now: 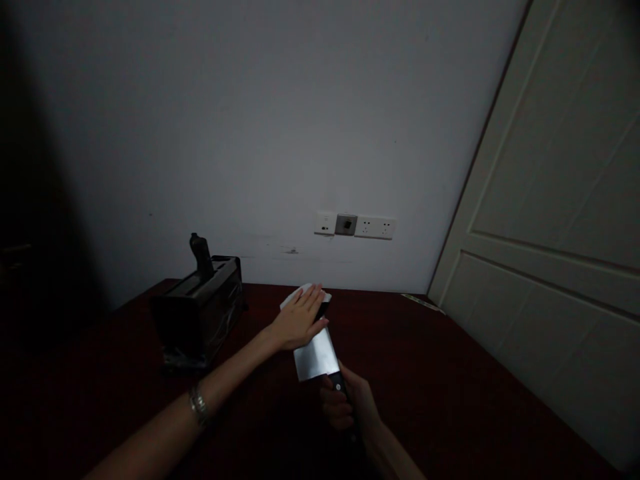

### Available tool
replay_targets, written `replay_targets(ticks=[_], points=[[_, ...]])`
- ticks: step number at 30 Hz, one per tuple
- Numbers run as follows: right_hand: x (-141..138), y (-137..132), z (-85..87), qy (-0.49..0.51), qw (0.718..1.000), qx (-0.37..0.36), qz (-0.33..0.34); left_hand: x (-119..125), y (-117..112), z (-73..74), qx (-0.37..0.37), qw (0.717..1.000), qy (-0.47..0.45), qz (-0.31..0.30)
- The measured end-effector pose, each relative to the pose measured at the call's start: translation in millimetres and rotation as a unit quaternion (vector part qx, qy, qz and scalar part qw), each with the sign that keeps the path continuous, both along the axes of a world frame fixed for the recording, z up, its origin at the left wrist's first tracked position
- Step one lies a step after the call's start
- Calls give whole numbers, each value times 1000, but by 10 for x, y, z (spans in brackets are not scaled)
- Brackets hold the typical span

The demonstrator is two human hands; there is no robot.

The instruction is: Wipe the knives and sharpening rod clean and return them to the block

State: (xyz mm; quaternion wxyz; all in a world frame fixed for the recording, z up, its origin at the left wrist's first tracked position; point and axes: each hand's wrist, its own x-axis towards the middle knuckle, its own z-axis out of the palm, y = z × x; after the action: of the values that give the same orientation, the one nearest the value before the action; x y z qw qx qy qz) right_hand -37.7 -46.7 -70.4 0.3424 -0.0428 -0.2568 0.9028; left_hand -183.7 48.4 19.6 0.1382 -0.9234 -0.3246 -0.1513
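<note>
A cleaver point(316, 353) with a broad shiny blade is held over the dark red table, its blade pointing away from me. My right hand point(350, 400) is wrapped round its black handle point(338, 382). Flat across the far part of the blade lies my left hand point(300, 318), fingers stretched out, a metal bracelet on its wrist. Under those fingers a white cloth or tissue point(293, 298) shows, pressed against the blade; most of it is hidden. A dark patch shows beside the fingertips, too dim to make out.
To the left stands a black knife block point(200, 310) with one dark handle point(201, 253) sticking up from it. Sockets point(375, 227) are set in the pale wall behind the table point(425, 373). A thin printed strip point(423, 303) lies at the back right, near a white panelled door point(540, 233).
</note>
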Motion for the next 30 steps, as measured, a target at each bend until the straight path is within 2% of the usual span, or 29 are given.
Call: replay_targets(ticks=[5, 7, 9, 12, 15, 17, 20, 25, 27, 30], points=[[68, 63, -34, -6, 1000, -9, -10, 76, -352, -134, -16, 995, 35, -90], [75, 66, -33, -12, 1000, -9, -11, 87, -439, -146, -26, 992, 38, -115], [63, 51, -17, -18, 1000, -6, -17, 75, -417, -115, -37, 993, 23, -112], [30, 16, 18, -22, 1000, 5, -20, 34, -235, -45, -44, 996, -43, -65], [9, -4, 35, -16, 1000, 10, -10, 3, -52, -21, -25, 995, -94, -19], [11, 0, 30, -8, 1000, 13, -7, 2, -21, -38, 1, 996, -88, -4], [40, 22, 11, 2, 1000, 13, -12, 28, -141, -101, 28, 999, -44, -14], [111, 65, 1, -4, 998, 5, -55, 89, -481, -240, 33, 996, 13, -77], [114, 65, 2, -7, 998, 8, -60, 86, -510, -259, 33, 996, 15, -83], [83, 48, 0, -15, 998, 10, -57, 47, -395, -227, 21, 998, 5, -60]])
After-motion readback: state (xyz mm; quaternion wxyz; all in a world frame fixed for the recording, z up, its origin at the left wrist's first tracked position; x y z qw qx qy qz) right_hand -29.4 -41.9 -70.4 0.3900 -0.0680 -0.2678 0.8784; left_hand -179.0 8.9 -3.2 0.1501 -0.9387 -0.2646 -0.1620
